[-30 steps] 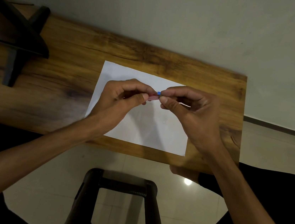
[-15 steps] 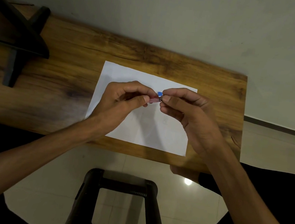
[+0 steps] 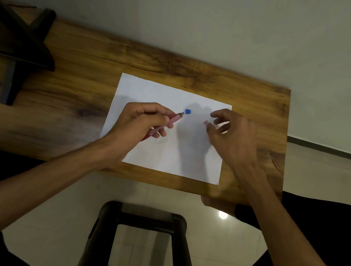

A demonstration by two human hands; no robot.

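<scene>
— While the wooden desk (image 3: 178, 67) stands against the wall, what does it carry?

— A dark stand (image 3: 15, 46) on the far left corner. A black stool (image 3: 144, 217) sits on the floor below the near edge. One white sheet of paper (image 3: 167, 154) lies flat toward the desk's right end, close to the near edge.

— Hands?

— Left hand (image 3: 140, 124), over the sheet's left half, grips a reddish pen (image 3: 173, 119). Thumb and forefinger pinch the barrel and the other fingers curl beneath it. The grey metal end points toward the desk's far right corner. Right hand (image 3: 233, 140), over the sheet's right edge, is blurred, fingers loosely curled and spread.

— Loose parts?

— A small blue cap (image 3: 187, 111) lies alone on the sheet's far half, just beyond the pen's metal end and touching neither hand. A pinkish piece (image 3: 205, 122) shows at the right thumb tip. Whether it is pinched cannot be told.

— Change against half a second ago?

— Then both hands met over mid-sheet, fingertips together at the pen's end, the blue cap between them. Now the hands are well apart, the right one gone toward the desk's right edge, and the cap is down on the paper. Desk, stand, stool and sheet are unmoved.
</scene>
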